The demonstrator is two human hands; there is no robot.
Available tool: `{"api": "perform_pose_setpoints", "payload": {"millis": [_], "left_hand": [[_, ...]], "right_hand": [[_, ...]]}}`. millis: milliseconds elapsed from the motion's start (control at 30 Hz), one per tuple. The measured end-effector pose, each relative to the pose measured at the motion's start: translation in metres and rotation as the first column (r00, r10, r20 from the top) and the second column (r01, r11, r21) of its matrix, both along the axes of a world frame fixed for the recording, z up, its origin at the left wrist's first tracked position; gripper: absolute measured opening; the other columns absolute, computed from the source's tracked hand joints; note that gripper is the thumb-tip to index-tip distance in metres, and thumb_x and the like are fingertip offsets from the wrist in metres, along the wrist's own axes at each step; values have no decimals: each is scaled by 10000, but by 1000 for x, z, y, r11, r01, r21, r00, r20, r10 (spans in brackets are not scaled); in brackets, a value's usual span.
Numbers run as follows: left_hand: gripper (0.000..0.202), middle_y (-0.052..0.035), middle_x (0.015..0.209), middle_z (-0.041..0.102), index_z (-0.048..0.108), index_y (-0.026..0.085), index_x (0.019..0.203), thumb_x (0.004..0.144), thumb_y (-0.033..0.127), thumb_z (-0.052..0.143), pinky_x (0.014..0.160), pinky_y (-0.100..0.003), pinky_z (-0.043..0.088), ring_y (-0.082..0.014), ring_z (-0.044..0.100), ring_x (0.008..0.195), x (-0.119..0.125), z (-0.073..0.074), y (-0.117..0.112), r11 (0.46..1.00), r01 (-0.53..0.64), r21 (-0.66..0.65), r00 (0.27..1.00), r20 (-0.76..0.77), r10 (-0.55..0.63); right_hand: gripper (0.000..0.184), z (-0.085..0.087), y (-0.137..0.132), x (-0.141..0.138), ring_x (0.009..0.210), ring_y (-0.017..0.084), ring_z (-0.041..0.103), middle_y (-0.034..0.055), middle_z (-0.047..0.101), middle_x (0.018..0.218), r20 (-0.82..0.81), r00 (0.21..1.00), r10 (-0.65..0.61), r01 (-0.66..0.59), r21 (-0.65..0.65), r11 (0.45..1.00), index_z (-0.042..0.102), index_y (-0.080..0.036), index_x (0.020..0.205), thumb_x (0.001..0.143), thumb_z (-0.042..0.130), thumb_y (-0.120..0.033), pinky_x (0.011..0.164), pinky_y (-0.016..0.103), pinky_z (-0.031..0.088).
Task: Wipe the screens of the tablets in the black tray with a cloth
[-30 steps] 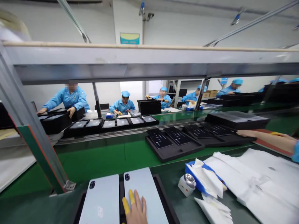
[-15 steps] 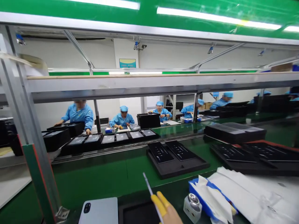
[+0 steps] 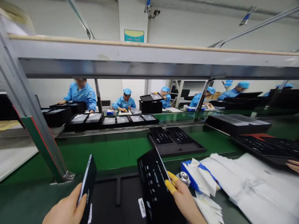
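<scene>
Phones, two of them, up in the hands, lifted off the black tray [image 3: 116,196] on the green table [image 3: 105,152]. Left phone [image 3: 87,186] tipped up on its edge, dark side to the right, thin side to the camera. Left hand [image 3: 66,210] wrapped round its lower edge, thumb on the near side, gripping tight. Black tray flat under both hands, with a bar down its middle. Right phone [image 3: 155,183] tilted, dark side up, small white marks and a white sticker on it. Right hand [image 3: 184,199] closed on its right edge, two fingers [image 3: 171,183] in yellow covers pressed on top. Just right of that hand, a small white box with a shiny metal top [image 3: 185,177]. Beside it a blue tray [image 3: 187,171] full of white wipes [image 3: 203,180]. More white sheets [image 3: 245,183] spread out farther right. Someone else's fingertips [image 3: 293,165] at the far right edge, by a long black tray [image 3: 263,149]. Behind the right phone, farther back, another black tray [image 3: 175,146] with two dark phones in it. Across the belt, people in blue coats and caps [image 3: 123,101] at their own black trays.
</scene>
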State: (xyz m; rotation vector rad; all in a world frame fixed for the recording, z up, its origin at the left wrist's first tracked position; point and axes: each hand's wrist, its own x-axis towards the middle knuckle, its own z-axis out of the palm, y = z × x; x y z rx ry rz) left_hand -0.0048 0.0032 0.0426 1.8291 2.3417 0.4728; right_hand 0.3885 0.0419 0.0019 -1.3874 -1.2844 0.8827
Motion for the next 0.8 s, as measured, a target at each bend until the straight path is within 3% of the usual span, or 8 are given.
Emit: {"api": "perform_pose_setpoints", "payload": {"millis": [100, 167, 233, 333, 433, 667, 767, 800], "left_hand": [[599, -166, 1073, 726, 408, 121, 1470, 956, 285, 147, 861, -495, 480, -351, 698, 964, 29, 11, 2, 968, -16, -252, 988, -156, -24], [614, -208, 1025, 722, 294, 37, 1517, 938, 195, 164, 813, -481, 484, -339, 707, 904, 54, 0, 9, 966, 42, -256, 982, -167, -87], [626, -203, 954, 726, 250, 2, 1524, 911, 121, 204, 755, -437, 487, -315, 711, 854, 76, -22, 19, 969, 116, -219, 977, -152, -151], [658, -169, 893, 729, 233, 10, 1533, 879, 60, 289, 714, -381, 476, -287, 713, 827, 98, -60, 35, 962, 158, -223, 973, -128, -190], [685, -169, 922, 731, 231, 18, 1536, 861, 25, 344, 723, -366, 474, -281, 715, 847, 107, -88, 45, 952, 140, -272, 979, -107, -175], [552, -181, 993, 735, 261, 41, 1528, 1022, 254, 203, 758, -413, 506, -308, 717, 892, 80, -109, 40, 956, 131, -264, 984, -82, -158], [562, -153, 1117, 725, 286, 116, 1528, 1030, 338, 150, 776, -415, 527, -295, 715, 937, 65, -127, 14, 965, 156, -211, 985, -39, -168], [556, -143, 1164, 712, 342, 146, 1505, 1024, 359, 161, 771, -412, 537, -289, 714, 946, 64, -137, 5, 979, 181, -95, 983, 5, -182]], "right_hand": [[792, -23, 6, -24, 1037, 307, 663, 154, 685, 1134, -265, 961, 83, -108, -80, 991, 609, -125, 1256, 686, 692, -669, 887, 399, 536], [783, -43, 10, -37, 917, 295, 690, 136, 705, 1046, -390, 913, 124, -193, -143, 971, 595, -128, 1268, 694, 705, -650, 789, 379, 542], [764, -64, 13, -44, 878, 295, 695, 135, 708, 1032, -433, 887, 162, -260, -176, 949, 575, -122, 1291, 713, 687, -608, 754, 375, 539], [759, -90, 16, -40, 1076, 324, 652, 168, 666, 1191, -276, 949, 151, -205, -181, 962, 567, -93, 1313, 723, 623, -567, 912, 417, 524], [753, -105, 18, -35, 1312, 318, 511, 195, 555, 1371, 22, 997, 74, -68, -197, 978, 558, -32, 1351, 758, 547, -495, 1144, 415, 378], [585, -119, 10, -58, 1351, 310, 477, 260, 491, 1403, 426, 904, 49, 25, -166, 986, 526, 50, 1391, 897, 395, -234, 1170, 395, 366], [550, -113, -4, -59, 1432, 289, 368, 243, 366, 1509, 505, 863, -23, 18, 16, 1000, 515, 28, 1411, 941, 354, -208, 1195, 402, 343], [532, -107, -11, -54, 1449, 268, 341, 210, 338, 1537, 527, 848, -59, 3, 107, 994, 521, -13, 1421, 962, 345, -217, 1196, 397, 346]]}}
